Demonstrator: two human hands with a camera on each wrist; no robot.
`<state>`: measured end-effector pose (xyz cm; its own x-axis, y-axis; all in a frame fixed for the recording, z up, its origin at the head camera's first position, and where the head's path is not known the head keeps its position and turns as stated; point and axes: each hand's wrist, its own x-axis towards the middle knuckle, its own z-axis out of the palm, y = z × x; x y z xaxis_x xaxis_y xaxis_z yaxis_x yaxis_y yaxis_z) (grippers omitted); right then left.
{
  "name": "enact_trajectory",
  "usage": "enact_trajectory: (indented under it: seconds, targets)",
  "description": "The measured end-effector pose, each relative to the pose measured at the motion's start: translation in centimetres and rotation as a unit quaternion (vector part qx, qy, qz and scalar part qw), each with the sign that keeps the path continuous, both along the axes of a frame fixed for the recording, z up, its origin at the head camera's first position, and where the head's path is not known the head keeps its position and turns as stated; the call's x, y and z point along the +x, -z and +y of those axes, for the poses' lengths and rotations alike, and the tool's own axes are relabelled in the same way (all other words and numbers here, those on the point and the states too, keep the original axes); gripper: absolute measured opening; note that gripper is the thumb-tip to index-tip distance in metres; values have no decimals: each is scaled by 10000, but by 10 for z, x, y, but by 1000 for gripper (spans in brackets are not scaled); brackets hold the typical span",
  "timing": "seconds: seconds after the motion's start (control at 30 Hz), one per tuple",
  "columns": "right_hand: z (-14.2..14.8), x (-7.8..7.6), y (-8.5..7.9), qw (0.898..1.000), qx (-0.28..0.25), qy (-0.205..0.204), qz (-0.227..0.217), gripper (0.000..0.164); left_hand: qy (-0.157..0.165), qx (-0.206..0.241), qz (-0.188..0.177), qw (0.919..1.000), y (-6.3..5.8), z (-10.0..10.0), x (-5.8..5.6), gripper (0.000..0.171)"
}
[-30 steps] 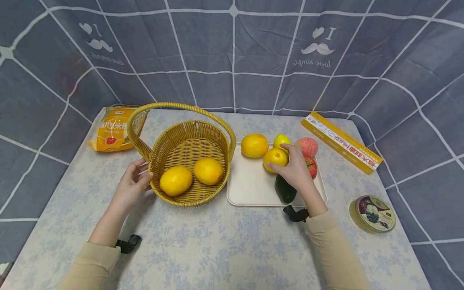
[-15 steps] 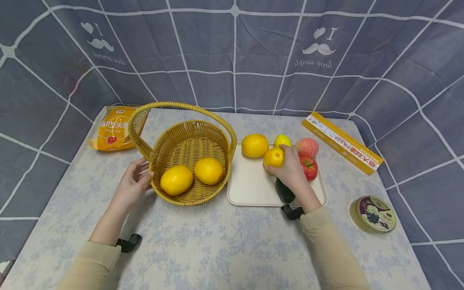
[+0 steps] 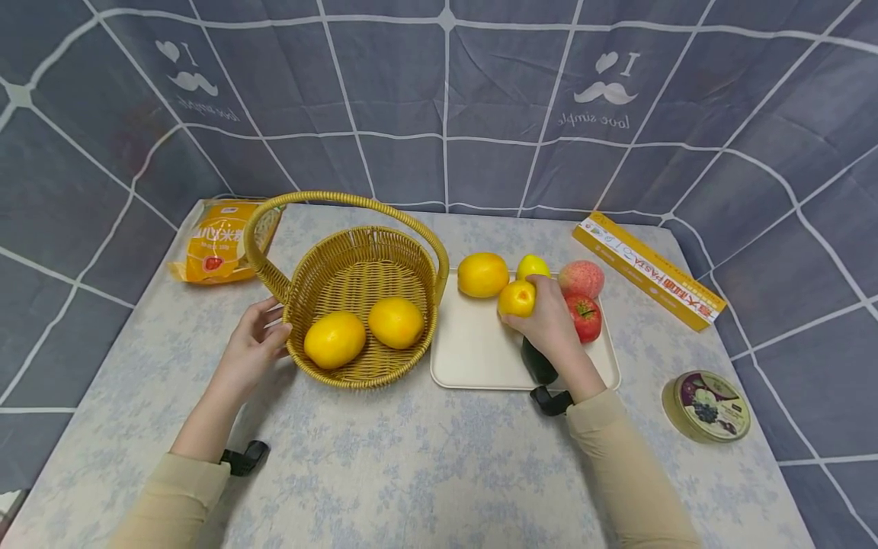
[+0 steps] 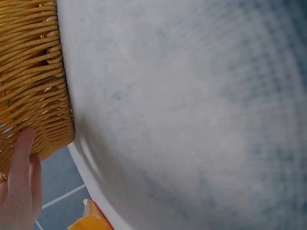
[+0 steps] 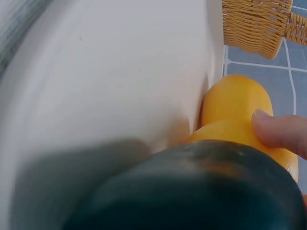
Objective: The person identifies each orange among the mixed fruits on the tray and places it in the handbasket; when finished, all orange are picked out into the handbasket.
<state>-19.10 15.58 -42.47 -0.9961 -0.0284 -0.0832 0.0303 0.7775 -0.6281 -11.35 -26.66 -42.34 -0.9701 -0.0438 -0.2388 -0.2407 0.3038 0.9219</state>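
Observation:
My left hand [image 3: 257,343] rests against the left side of a yellow wicker basket [image 3: 358,381]. Its fingers lie on the outside of the basket wall [image 4: 33,81]. Two yellow oval fruits sit inside, one on the left [image 3: 334,340] and one on the right [image 3: 395,322]. Over a cream tray [image 3: 473,358], my right hand [image 3: 549,320] holds a round yellow fruit [image 3: 517,299] between thumb and fingers. Beneath that hand lies a dark green, avocado-like fruit [image 3: 537,361], partly covered. In the right wrist view my thumb [image 5: 278,132] presses on the held fruit.
Behind the held fruit are another yellow oval fruit [image 3: 483,274] and a brighter yellow fruit [image 3: 533,266]. A peach [image 3: 581,279] and a red apple [image 3: 584,319] lie on the right. An orange packet [image 3: 218,242], a pasta box [image 3: 648,269] and a round tin [image 3: 706,406] stand farther out.
The right hand has shifted slightly and closed in around the round yellow fruit, turning it a little and uncovering more of the red apple. The left hand stays at the basket.

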Motion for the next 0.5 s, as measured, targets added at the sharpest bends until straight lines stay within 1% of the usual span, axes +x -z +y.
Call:
enact_trajectory:
  seconds: [0.17, 0.27, 0.37, 0.5]
  targets:
    - [2, 1, 1, 9999, -96, 46, 22, 80, 21, 10, 3, 10000, 0, 0, 0, 62]
    - [4, 3, -1, 9996, -260, 102, 62, 81, 24, 36, -19, 10000, 0, 0, 0, 62]
    - [8, 7, -5, 9984, -536, 174, 84, 82, 14, 46, -34, 10000, -1, 0, 0, 62]
    - [11, 15, -14, 9949, -983, 236, -15, 85, 14, 47, -25, 10000, -2, 0, 0, 62]
